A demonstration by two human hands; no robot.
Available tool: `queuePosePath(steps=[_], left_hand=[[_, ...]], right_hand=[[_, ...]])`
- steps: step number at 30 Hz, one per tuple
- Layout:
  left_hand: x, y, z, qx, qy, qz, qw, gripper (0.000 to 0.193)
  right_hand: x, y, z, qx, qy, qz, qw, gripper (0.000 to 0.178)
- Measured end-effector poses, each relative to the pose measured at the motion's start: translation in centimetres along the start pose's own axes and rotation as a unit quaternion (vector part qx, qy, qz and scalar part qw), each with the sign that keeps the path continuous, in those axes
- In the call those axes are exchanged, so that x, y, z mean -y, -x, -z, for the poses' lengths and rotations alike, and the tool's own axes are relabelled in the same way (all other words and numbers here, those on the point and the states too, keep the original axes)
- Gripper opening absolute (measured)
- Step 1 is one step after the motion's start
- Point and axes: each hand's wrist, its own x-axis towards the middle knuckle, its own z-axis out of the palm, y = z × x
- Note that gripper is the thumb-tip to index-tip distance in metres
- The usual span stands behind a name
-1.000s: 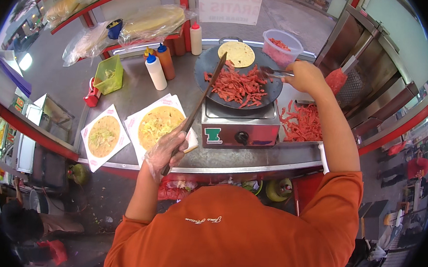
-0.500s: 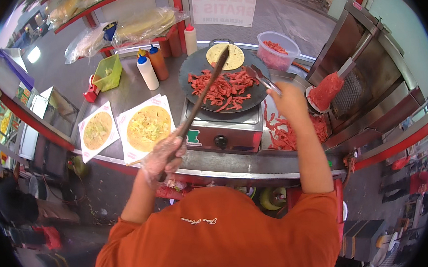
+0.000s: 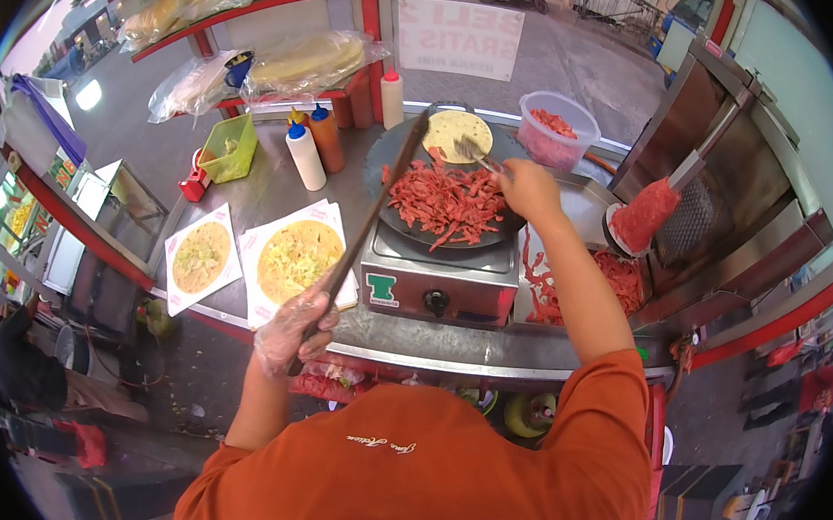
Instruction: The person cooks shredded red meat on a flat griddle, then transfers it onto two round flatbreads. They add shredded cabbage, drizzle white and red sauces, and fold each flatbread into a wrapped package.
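My left hand [image 3: 295, 335], in a clear plastic glove, is closed round the lower end of a long dark knife [image 3: 378, 211]. Its blade slants up past the left side of the black griddle [image 3: 378, 151]. My right hand [image 3: 531, 191] grips metal tongs [image 3: 479, 152], whose tips lie at the lower right of a round flatbread [image 3: 452, 133]. Shredded red meat [image 3: 447, 199] is heaped on the griddle, just below the bread. Left of the burner [image 3: 439, 276], two flatbreads topped with shredded pale greens, a larger one [image 3: 293, 263] and a smaller one [image 3: 201, 257], lie on white paper.
Squeeze bottles [image 3: 306, 159] and a green basket [image 3: 228, 148] stand at the left, below bagged flatbreads [image 3: 305, 59]. At the right are a meat tub [image 3: 557, 139], a tray of red meat [image 3: 618, 274] and a meat cone [image 3: 644, 216] on a spit before a metal grill.
The tongs have moved left from the meat's right edge to the flatbread's lower edge. The knife tip has shifted left, off the bread. The meat is heaped closer together. The whole view has shifted slightly.
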Motion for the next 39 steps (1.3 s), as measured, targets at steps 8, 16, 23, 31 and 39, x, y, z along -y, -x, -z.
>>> queuePosePath(steps=[8,16,23,31,39], left_hand=[[-0.8,4.0,5.4,-0.073,0.076,-0.023,0.994,0.061],[-2.9,3.4,9.9,-0.043,0.074,0.019,0.996,0.061],[-4.6,2.0,11.3,-0.015,0.067,0.032,0.997,0.064],[-4.3,2.8,12.2,-0.024,0.064,0.020,0.997,0.069],[-3.0,4.5,13.0,-0.023,0.085,-0.015,0.996,0.069]], right_hand=[[-0.4,-0.8,-0.3,-0.006,-0.099,-0.057,0.993,0.035],[-2.3,-0.9,2.9,-0.014,-0.149,-0.131,0.980,0.036],[-3.9,-4.8,4.5,0.206,-0.327,-0.310,0.869,0.036],[4.1,-8.9,0.7,0.060,-0.222,-0.141,0.963,0.037],[0.6,-5.6,0.8,-0.075,-0.068,-0.066,0.993,0.048]])
